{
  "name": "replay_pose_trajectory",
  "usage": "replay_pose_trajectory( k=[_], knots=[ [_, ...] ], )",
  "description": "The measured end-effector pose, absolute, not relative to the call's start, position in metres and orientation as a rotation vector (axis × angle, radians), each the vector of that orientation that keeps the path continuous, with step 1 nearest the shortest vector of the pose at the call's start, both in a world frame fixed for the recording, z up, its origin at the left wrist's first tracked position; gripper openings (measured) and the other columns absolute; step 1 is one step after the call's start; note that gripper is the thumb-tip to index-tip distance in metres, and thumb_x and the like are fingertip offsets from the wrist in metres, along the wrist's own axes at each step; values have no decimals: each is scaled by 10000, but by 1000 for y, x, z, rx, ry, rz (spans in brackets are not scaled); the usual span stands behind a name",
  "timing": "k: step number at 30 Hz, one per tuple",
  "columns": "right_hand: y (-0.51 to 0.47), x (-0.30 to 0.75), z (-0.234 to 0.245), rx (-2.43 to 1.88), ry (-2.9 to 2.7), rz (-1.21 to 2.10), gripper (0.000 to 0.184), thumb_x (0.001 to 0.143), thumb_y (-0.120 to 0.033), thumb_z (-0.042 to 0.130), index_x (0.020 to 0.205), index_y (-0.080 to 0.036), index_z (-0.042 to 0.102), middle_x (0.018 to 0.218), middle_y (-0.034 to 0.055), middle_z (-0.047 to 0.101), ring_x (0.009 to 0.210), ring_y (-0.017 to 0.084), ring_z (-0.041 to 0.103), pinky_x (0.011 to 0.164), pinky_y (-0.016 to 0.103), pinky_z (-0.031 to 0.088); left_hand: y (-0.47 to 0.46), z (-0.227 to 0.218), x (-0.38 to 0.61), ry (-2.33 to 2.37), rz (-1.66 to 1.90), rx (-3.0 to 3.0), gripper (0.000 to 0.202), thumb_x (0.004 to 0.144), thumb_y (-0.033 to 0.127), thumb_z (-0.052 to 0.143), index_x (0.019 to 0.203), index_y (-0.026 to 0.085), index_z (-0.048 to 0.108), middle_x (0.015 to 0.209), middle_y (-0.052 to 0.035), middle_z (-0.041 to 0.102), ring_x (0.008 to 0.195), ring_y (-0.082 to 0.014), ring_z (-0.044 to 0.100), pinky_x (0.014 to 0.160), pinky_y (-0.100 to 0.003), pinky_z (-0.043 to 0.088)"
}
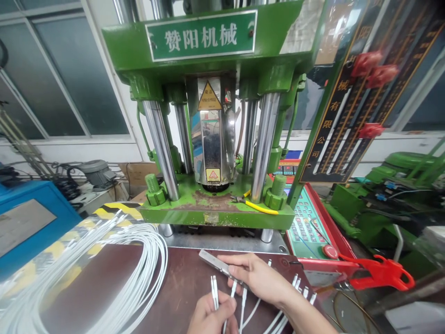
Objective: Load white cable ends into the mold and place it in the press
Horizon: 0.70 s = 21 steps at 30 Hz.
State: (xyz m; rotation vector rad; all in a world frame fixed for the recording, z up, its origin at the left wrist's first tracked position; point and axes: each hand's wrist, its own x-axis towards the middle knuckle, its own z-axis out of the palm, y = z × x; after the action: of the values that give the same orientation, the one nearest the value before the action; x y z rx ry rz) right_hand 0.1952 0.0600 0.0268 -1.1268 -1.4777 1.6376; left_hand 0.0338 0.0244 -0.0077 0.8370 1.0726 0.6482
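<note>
- The left hand was low on the brown bench, its grip closed around two white cable ends that stood up from the fist
- The right hand pinched a flat metal strip just above them, fingers closed on it
- More white plug ends lay to the right
- A white cable bundle looped at the left, before the green press
</note>
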Motion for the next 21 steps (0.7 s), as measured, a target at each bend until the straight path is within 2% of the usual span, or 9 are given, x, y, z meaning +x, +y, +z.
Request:
replay_pose_trajectory(
  k=[4, 7, 9, 13, 17, 21],
  knots=[
    [61, 197, 29, -1113, -1418, 1701, 445, 799, -423, 598, 1199, -228, 578, 723, 26, 637, 550, 106, 516, 592, 260, 404, 21, -6, 32, 973, 684, 711, 425, 609, 516, 706, 737, 139, 558, 555, -56, 654, 378, -90, 472, 417, -214, 269],
    [61, 199, 31, -1120, -1386, 1743, 461, 778, -426, 620, 1189, -218, 588, 737, 36, 652, 551, 116, 527, 582, 270, 428, 20, -5, 28, 956, 741, 597, 376, 609, 468, 727, 700, 142, 563, 628, -40, 654, 514, -140, 580, 523, -252, 398],
    [61, 200, 31, -1112, -1386, 1742, 474, 774, -427, 624, 1196, -214, 582, 769, 48, 665, 586, 132, 543, 590, 282, 444, 21, -5, 24, 972, 781, 560, 378, 576, 454, 754, 675, 136, 576, 621, -26, 636, 571, -159, 601, 572, -269, 429],
    [61, 201, 33, -1116, -1420, 1705, 441, 787, -397, 617, 1181, -201, 594, 812, 61, 690, 613, 125, 545, 615, 267, 432, 23, -7, 18, 1029, 810, 491, 410, 546, 439, 773, 744, 121, 604, 647, -35, 642, 602, -182, 617, 562, -274, 439],
    [62, 202, 33, -1112, -1419, 1701, 420, 791, -378, 610, 1168, -193, 602, 794, 57, 697, 606, 123, 555, 635, 270, 430, 23, -2, 15, 1074, 795, 504, 370, 615, 424, 730, 789, 123, 606, 661, -39, 640, 598, -176, 607, 574, -292, 456],
    [62, 203, 27, -1071, -1381, 1755, 438, 782, -379, 616, 1167, -172, 596, 789, 65, 694, 603, 145, 586, 635, 292, 435, 22, 1, 15, 1082, 775, 651, 328, 652, 423, 691, 753, 117, 627, 528, 11, 561, 415, -93, 492, 443, -213, 320]
  ],
)
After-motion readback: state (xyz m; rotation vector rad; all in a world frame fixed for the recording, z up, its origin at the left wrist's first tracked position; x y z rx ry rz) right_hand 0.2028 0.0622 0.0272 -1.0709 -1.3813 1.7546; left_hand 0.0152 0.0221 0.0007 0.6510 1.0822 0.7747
